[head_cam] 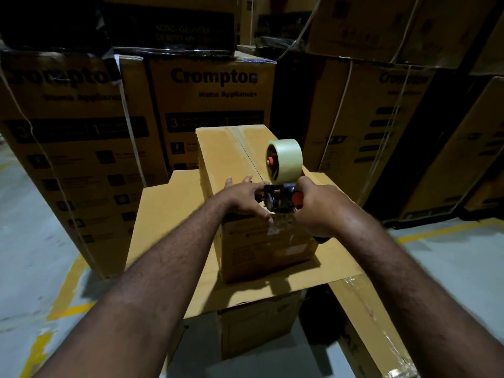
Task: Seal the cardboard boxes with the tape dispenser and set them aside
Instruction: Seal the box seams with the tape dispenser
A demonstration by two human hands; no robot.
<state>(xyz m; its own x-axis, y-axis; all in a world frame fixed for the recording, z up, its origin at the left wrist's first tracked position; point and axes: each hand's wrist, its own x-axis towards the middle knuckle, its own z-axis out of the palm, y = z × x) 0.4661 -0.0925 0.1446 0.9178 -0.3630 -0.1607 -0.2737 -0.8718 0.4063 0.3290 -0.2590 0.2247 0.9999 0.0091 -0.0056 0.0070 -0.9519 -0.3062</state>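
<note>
Right hand hides most of tape dispenser handle; box label print blurred, unreadable.

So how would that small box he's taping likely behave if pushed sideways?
The small box holds square, uncrushed edges, so it probably moves as one stiff piece. It sits on a smooth cardboard sheet, so it could slide; the left hand resting on top likely steadies it.

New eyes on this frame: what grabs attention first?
The tape dispenser with its pale roll stands at the near end of the small cardboard box in the centre. The right hand grips its handle, and the left hand rests on the box top beside it. Behind them, stacked Crompton cartons fill the background.
</note>
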